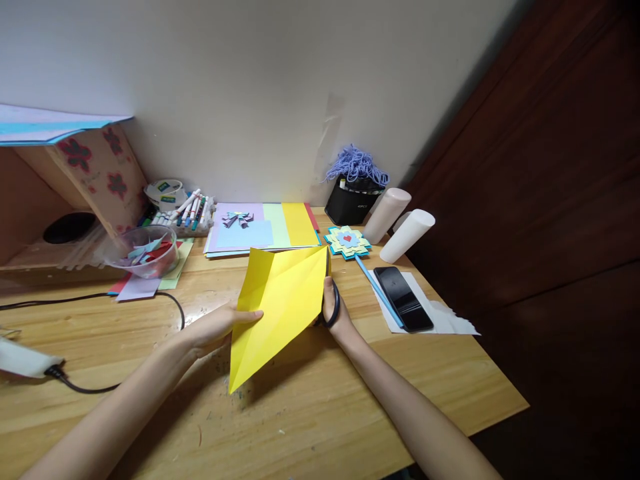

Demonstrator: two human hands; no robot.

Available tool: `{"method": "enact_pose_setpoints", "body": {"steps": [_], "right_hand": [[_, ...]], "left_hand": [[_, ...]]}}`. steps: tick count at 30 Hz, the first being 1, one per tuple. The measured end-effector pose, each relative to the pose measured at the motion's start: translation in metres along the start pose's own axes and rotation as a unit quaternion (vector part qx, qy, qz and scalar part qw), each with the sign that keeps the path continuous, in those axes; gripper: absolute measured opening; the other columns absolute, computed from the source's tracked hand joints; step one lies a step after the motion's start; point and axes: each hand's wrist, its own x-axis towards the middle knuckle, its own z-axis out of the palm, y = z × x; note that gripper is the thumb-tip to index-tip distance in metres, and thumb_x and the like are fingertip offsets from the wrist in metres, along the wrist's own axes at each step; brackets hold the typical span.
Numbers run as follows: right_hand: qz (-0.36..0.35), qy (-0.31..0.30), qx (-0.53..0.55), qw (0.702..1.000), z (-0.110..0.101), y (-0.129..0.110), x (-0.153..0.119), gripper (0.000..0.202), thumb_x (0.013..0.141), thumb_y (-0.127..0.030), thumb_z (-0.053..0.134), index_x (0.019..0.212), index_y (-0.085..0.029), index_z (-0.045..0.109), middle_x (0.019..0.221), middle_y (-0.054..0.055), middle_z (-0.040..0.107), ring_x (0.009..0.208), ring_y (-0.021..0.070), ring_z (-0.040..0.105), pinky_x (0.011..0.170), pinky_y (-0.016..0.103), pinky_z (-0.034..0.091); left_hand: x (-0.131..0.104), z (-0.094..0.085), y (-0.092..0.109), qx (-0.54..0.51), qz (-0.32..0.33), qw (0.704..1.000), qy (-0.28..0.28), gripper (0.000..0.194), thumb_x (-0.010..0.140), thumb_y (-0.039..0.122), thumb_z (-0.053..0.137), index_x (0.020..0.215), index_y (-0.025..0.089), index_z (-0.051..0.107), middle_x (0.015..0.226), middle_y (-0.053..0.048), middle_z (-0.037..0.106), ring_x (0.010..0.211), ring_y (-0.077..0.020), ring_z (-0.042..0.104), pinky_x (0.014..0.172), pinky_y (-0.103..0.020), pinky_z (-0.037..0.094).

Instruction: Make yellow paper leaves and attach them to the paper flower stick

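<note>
A creased sheet of yellow paper [285, 293] is held up above the wooden table. My left hand [225, 325] pinches it at the left side, thumb on the front face and fingers behind. At the right edge of the paper, my right hand [336, 313] is closed around the dark handles of a pair of scissors [334, 308]. Part of a dark blade shows along the paper's upper right edge; most of the scissors is hidden behind the sheet and my fingers.
Colored paper sheets [300, 223] lie at the back, near a paper flower [347, 241] on a blue stem. A phone [403, 300] rests on white paper at right. Left are a clear bowl [145, 257] of scraps, markers [193, 210], a cardboard box [100, 173] and a power strip [25, 357].
</note>
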Motion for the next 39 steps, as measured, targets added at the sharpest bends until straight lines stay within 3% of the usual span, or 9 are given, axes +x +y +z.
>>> {"method": "enact_pose_setpoints", "body": {"steps": [3,9,14,17,21,25,28,33,39], "right_hand": [[0.030,0.012,0.019,0.999,0.000,-0.003,0.000,0.069,0.073,-0.078,0.021,0.062,-0.019,0.055,0.040,0.001,0.050,0.037,0.0155,0.050,0.035,0.026,0.038],[-0.066,0.042,0.056,0.995,0.000,-0.007,0.004,0.067,0.074,-0.076,0.028,0.087,-0.019,0.061,0.081,0.009,0.067,0.086,0.0237,0.062,0.068,0.031,0.051],[0.025,0.020,0.060,0.998,0.001,-0.004,0.003,0.065,0.070,-0.080,0.025,0.054,-0.021,0.047,0.037,-0.001,0.045,0.034,0.0129,0.047,0.034,0.024,0.040],[0.086,0.027,0.119,0.989,0.002,-0.005,0.008,0.064,0.059,-0.085,0.030,0.055,-0.022,0.037,0.032,-0.008,0.033,0.025,0.0080,0.033,0.025,0.021,0.033],[0.080,0.042,0.151,0.984,-0.005,-0.013,0.013,0.057,0.059,-0.077,0.048,0.062,-0.021,0.038,0.036,-0.010,0.038,0.026,0.0064,0.036,0.027,0.019,0.038],[0.015,0.061,0.109,0.992,-0.018,-0.020,0.011,0.049,0.059,-0.062,0.065,0.069,-0.019,0.043,0.052,-0.004,0.056,0.038,0.0086,0.051,0.037,0.020,0.045],[0.010,0.004,0.072,0.997,-0.025,-0.024,0.009,0.045,0.054,-0.051,0.074,0.070,-0.018,0.047,0.067,0.003,0.065,0.051,0.0125,0.059,0.046,0.023,0.048],[-0.001,-0.152,-0.022,0.988,-0.022,-0.024,0.002,0.034,0.056,-0.038,0.076,0.071,-0.012,0.060,0.075,0.007,0.066,0.061,0.0147,0.060,0.056,0.027,0.049],[0.013,-0.177,-0.065,0.982,-0.010,-0.024,-0.012,0.037,0.050,-0.034,0.078,0.071,-0.015,0.055,0.060,-0.002,0.056,0.055,0.0123,0.054,0.050,0.025,0.043]], "left_hand": [[0.000,0.000,0.000,0.006,0.002,1.000,-0.002,0.020,0.069,0.034,0.067,0.084,0.019,0.068,0.088,-0.006,0.072,0.083,-0.0227,0.066,0.081,-0.034,0.050],[0.000,-0.001,0.000,0.018,0.005,1.000,-0.008,0.022,0.068,0.034,0.067,0.084,0.019,0.068,0.087,-0.006,0.072,0.085,-0.0242,0.065,0.083,-0.037,0.049],[-0.002,-0.005,0.003,0.032,0.011,0.999,-0.004,0.025,0.068,0.035,0.067,0.087,0.019,0.067,0.091,-0.007,0.071,0.090,-0.0259,0.064,0.084,-0.037,0.049],[-0.008,-0.015,0.011,0.086,0.034,0.996,0.019,0.033,0.068,0.037,0.066,0.096,0.019,0.066,0.096,-0.006,0.070,0.097,-0.0268,0.061,0.085,-0.035,0.047],[-0.022,-0.037,0.026,0.203,0.086,0.974,0.058,0.047,0.068,0.038,0.065,0.113,0.026,0.059,0.113,-0.003,0.064,0.108,-0.0262,0.055,0.086,-0.031,0.046],[-0.035,-0.059,0.036,0.292,0.052,0.950,0.102,0.043,0.065,0.042,0.067,0.105,0.026,0.063,0.107,-0.002,0.066,0.097,-0.0252,0.060,0.075,-0.028,0.050],[-0.041,-0.066,0.038,0.315,0.034,0.936,0.153,0.033,0.060,0.042,0.071,0.086,0.022,0.068,0.091,-0.004,0.070,0.079,-0.0236,0.065,0.059,-0.024,0.050],[-0.045,-0.062,0.040,0.286,0.028,0.953,0.099,0.029,0.057,0.039,0.074,0.081,0.022,0.071,0.078,-0.005,0.071,0.062,-0.0194,0.064,0.050,-0.022,0.048],[-0.039,-0.064,0.038,0.303,0.054,0.948,0.075,0.036,0.056,0.038,0.074,0.089,0.022,0.069,0.088,-0.005,0.071,0.072,-0.0224,0.065,0.058,-0.026,0.051]]}}
